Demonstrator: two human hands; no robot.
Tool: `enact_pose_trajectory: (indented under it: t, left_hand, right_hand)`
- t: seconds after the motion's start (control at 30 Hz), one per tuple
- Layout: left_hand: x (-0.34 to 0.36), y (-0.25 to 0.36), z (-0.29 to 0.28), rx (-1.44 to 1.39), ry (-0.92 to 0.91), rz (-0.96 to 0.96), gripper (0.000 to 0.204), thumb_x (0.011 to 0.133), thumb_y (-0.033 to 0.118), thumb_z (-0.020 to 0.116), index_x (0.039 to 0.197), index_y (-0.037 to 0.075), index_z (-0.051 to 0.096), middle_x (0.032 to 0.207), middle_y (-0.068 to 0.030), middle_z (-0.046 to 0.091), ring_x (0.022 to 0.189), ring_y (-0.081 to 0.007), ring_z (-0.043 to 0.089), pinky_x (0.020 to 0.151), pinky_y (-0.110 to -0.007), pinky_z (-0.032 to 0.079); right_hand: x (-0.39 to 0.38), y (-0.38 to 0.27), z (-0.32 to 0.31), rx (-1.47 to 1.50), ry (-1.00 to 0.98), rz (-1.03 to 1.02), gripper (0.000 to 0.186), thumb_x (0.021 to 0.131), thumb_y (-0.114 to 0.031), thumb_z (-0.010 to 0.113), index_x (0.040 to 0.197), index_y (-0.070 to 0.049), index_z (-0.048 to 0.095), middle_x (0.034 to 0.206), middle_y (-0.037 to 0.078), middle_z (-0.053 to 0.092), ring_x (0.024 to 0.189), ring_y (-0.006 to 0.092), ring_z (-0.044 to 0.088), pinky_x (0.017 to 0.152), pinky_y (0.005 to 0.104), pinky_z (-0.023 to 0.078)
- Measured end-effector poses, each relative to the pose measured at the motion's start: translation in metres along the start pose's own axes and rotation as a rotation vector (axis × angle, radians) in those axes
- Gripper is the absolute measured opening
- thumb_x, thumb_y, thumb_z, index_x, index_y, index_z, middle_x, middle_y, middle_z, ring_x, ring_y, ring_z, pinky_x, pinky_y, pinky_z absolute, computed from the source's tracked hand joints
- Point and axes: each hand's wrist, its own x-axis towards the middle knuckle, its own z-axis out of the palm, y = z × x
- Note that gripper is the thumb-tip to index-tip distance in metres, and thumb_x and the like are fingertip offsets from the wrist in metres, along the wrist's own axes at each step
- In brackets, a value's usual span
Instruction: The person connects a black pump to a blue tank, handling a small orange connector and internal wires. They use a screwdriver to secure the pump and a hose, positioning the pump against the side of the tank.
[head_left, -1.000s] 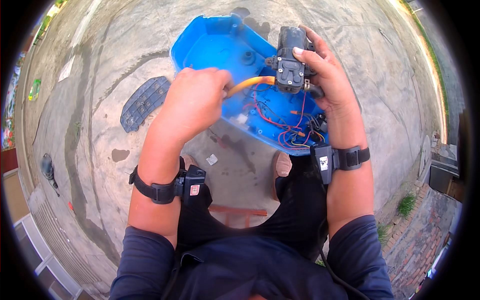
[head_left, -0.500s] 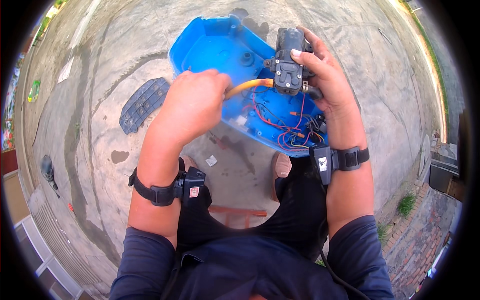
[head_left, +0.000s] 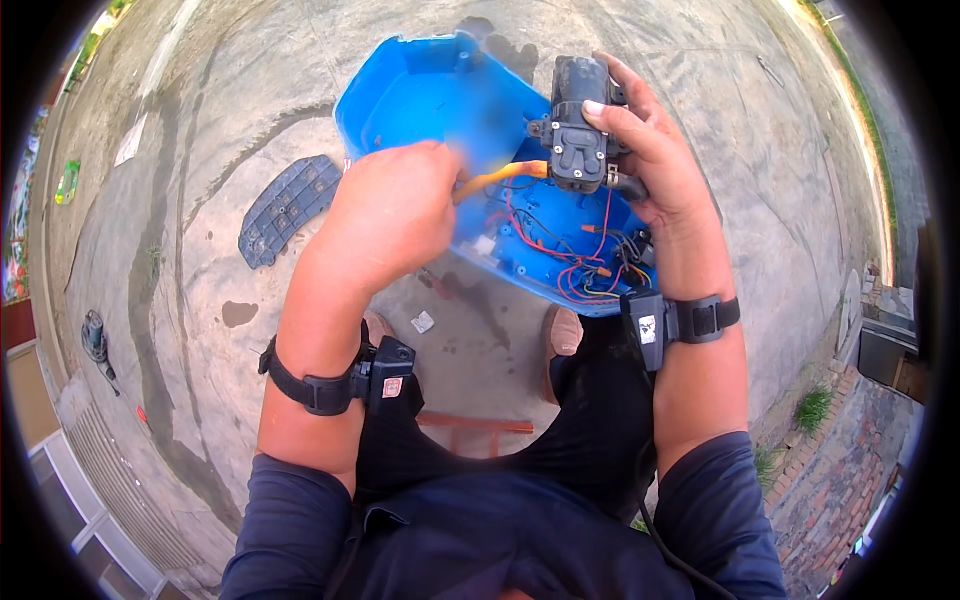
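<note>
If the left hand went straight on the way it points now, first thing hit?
Probably the open blue plastic housing, ahead of the left hand; depth is unclear, so the hand may pass above it. The yellow-orange flexible hose runs into its grip.

Orange hose [head_left: 508,175]: one end concealed by the left hand [head_left: 400,210], whose fingertips are hidden. Blue housing [head_left: 400,90]: blurred just right of that hand. Right hand [head_left: 660,150]: fingers partly obscured behind black pump [head_left: 577,150].
</note>
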Motion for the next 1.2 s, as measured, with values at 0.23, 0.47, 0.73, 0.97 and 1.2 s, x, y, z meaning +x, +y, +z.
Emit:
enact_pose_trajectory:
  t: [0.23,0.47,0.73,0.97,1.2]
  left_hand:
    - [0.001,0.002,-0.001,-0.060,0.011,-0.001,0.018,0.086,0.004,0.060,0.102,0.003,0.067,0.095,-0.0185,0.072,0.088,-0.0399,0.069,0.077,-0.049,0.054]
    - [0.002,0.001,0.003,-0.218,0.063,0.008,0.023,0.085,-0.001,0.062,0.107,0.002,0.067,0.097,-0.0185,0.073,0.091,-0.0360,0.071,0.081,-0.042,0.056]
    - [0.005,0.004,0.005,-0.489,0.080,0.011,0.023,0.090,-0.002,0.063,0.112,-0.002,0.064,0.098,-0.0140,0.072,0.094,-0.0241,0.071,0.086,-0.035,0.056]
    - [0.011,0.010,0.016,-0.645,0.167,0.037,0.025,0.091,0.000,0.066,0.115,-0.002,0.064,0.101,-0.0103,0.072,0.096,-0.0186,0.070,0.088,-0.032,0.056]
    - [0.015,0.017,0.028,-0.806,0.204,0.058,0.021,0.093,-0.001,0.068,0.114,0.000,0.065,0.104,-0.0080,0.072,0.096,-0.0165,0.070,0.088,-0.032,0.057]
  right_hand:
    - [0.001,0.001,-0.003,-0.008,0.007,0.002,0.081,0.085,-0.019,0.080,0.155,-0.001,0.042,0.122,0.015,0.066,0.100,0.0179,0.071,0.082,0.0300,0.059]
    - [0.000,-0.001,-0.001,-0.005,0.009,-0.002,0.080,0.086,-0.019,0.080,0.154,-0.002,0.043,0.120,0.014,0.067,0.099,0.0177,0.071,0.081,0.0297,0.059]
    - [-0.002,-0.004,0.001,-0.026,0.006,0.016,0.082,0.086,-0.020,0.080,0.155,0.000,0.041,0.119,0.015,0.068,0.100,0.0190,0.071,0.083,0.0311,0.059]
    - [-0.001,-0.002,-0.001,-0.007,0.000,0.020,0.087,0.086,-0.020,0.081,0.157,0.001,0.037,0.121,0.017,0.068,0.102,0.0204,0.072,0.085,0.0317,0.059]
    - [-0.001,-0.001,-0.002,-0.004,-0.005,0.024,0.087,0.085,-0.020,0.081,0.157,0.001,0.037,0.120,0.016,0.068,0.102,0.0204,0.071,0.084,0.0317,0.059]
